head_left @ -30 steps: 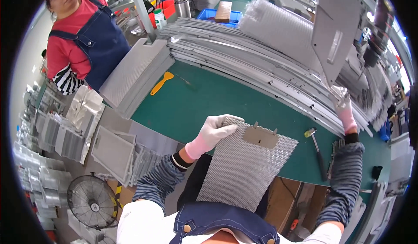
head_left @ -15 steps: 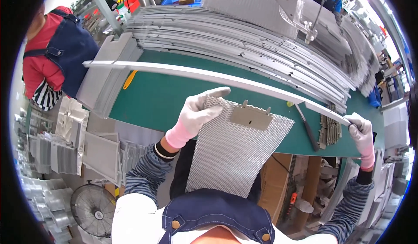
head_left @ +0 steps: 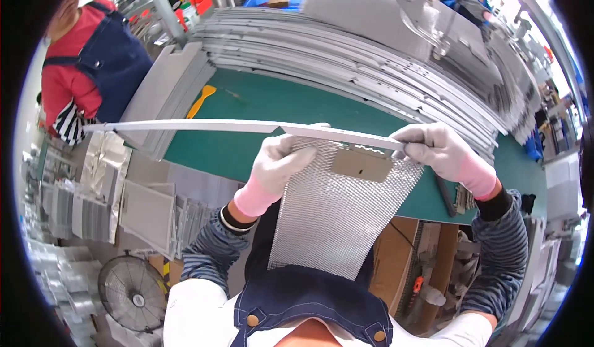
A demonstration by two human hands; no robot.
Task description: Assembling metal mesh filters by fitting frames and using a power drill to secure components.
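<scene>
In white gloves with pink cuffs, my left hand point(head_left: 279, 167) pinches the upper left corner of a silvery metal mesh sheet point(head_left: 334, 217). A grey-beige metal plate point(head_left: 361, 164) sits at the mesh's top edge. My right hand point(head_left: 433, 146) grips the right end of a long thin metal strip point(head_left: 216, 125) just above the mesh's upper right corner. The strip runs along the mesh's top edge, past my left hand, and out to the far left. Whether it touches the mesh I cannot tell. My left fingertips are partly hidden behind it.
Long metal strips point(head_left: 297, 53) lie stacked across the back of the green table point(head_left: 260, 96). A yellow scraper point(head_left: 201, 101) lies at its left, a dark-handled tool point(head_left: 445, 195) at its right. A person point(head_left: 93, 62) stands at the left beside grey panels. A fan point(head_left: 137, 297) stands below.
My right hand has moved left and inward, carrying the strip down and left to the mesh's top edge. My left hand still holds the mesh. More of the yellow scraper shows.
</scene>
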